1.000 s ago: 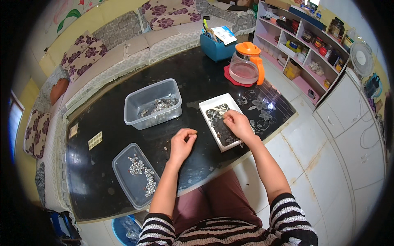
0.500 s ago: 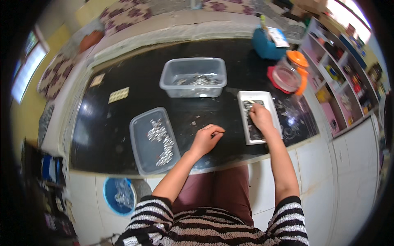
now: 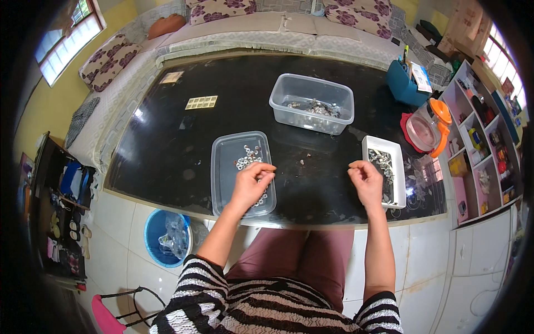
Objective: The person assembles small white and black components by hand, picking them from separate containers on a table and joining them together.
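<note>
Black glossy table (image 3: 167,145) spans the scene; cushioned bench (image 3: 233,25) along its far edge; white shelf unit (image 3: 478,139) at right. Deep clear tub (image 3: 311,103) of metal parts at far centre; pitcher with orange lid (image 3: 425,125) right of it; blue bucket (image 3: 164,236) on the floor, near left.

Shallow clear tray (image 3: 225,167), long axis near-to-far, sits near left of centre, holding small silvery nuts (image 3: 247,158); white rectangular tray (image 3: 396,167), same axis, sits near right, holding dark metal pieces (image 3: 381,164).

Left hand (image 3: 251,183) hovers over the clear tray's near right part, fingers curled, tips pinched; whether it grips a nut, cannot tell. Right hand (image 3: 366,181) loosely clenched just left of the white tray; contents hidden. Each tray lies directly under or beside its own hand; no cross-reach.
</note>
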Available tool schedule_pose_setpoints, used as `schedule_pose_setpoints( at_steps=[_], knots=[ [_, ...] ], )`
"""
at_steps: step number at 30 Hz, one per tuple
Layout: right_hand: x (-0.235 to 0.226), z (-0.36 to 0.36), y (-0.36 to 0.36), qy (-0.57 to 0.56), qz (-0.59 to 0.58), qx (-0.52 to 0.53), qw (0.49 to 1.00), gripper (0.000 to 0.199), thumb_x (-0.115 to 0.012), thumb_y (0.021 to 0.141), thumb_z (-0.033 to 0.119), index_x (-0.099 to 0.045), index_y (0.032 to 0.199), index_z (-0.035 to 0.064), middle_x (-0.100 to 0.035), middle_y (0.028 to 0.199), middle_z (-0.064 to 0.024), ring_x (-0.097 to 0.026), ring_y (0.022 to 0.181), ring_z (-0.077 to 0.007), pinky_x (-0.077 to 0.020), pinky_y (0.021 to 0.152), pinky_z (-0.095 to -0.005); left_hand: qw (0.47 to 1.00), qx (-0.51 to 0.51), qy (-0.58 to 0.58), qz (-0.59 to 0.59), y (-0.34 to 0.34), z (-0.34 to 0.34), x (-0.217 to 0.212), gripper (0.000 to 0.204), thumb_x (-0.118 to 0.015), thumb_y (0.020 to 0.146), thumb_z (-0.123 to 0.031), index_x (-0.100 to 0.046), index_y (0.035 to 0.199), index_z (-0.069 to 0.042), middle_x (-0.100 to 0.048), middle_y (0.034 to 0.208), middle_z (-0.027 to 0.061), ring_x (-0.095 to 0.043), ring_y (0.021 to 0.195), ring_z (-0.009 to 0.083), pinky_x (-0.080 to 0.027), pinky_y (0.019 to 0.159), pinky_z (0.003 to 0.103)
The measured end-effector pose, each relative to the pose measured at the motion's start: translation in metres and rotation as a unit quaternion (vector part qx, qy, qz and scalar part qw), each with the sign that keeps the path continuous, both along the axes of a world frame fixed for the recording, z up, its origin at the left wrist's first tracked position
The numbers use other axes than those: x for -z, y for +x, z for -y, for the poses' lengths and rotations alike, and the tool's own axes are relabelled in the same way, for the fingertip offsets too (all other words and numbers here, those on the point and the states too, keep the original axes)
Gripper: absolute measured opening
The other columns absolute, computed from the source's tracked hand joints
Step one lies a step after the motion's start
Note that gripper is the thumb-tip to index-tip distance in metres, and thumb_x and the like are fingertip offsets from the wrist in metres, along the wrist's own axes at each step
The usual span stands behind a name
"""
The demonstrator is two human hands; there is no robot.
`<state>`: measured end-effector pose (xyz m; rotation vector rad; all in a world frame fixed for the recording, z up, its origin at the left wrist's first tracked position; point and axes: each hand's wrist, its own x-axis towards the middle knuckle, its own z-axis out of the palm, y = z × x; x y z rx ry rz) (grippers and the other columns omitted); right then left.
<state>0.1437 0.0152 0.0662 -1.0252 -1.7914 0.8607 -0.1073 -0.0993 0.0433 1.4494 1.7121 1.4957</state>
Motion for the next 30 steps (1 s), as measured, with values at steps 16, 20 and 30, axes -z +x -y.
schedule_pose_setpoints(
  at_steps=[16,20,30],
  knots=[
    [0.047,0.032,-0.043,-0.085,-0.007,-0.024,0.996,0.009,-0.06,0.068,0.0,-0.057,0.077,0.0002,-0.049,0.065,0.0007,-0.041,0.055,-0.0024,-0.0367,0.052,-0.0152,0.976,-0.095,-0.044,-0.191,-0.056,0.014,0.018,0.011,-0.061,0.066,-0.003,-0.056,0.077,-0.001,-0.055,0.074,0.0079,-0.054,0.06,0.0169,-0.043,0.057,0.027],
    [0.058,0.029,-0.041,-0.134,-0.078,-0.042,0.987,0.01,-0.059,0.07,0.001,-0.056,0.08,0.0007,-0.052,0.067,0.0007,-0.045,0.056,-0.0034,-0.0394,0.054,-0.0158,0.995,-0.09,-0.041,-0.004,-0.039,0.007,0.014,0.009,-0.06,0.07,-0.004,-0.058,0.079,-0.002,-0.058,0.069,0.0064,-0.056,0.063,0.0079,-0.043,0.058,0.02],
    [0.053,0.02,-0.034,-0.235,-0.255,-0.043,0.937,0.01,-0.056,0.076,0.003,-0.054,0.086,-0.0002,-0.056,0.075,-0.0031,-0.053,0.065,-0.0071,-0.0459,0.058,-0.0193,0.939,0.163,-0.014,0.302,0.074,-0.072,0.023,0.018,-0.054,0.077,-0.003,-0.056,0.093,0.004,-0.059,0.085,0.0076,-0.057,0.076,0.0122,-0.046,0.068,0.021]
  ],
)
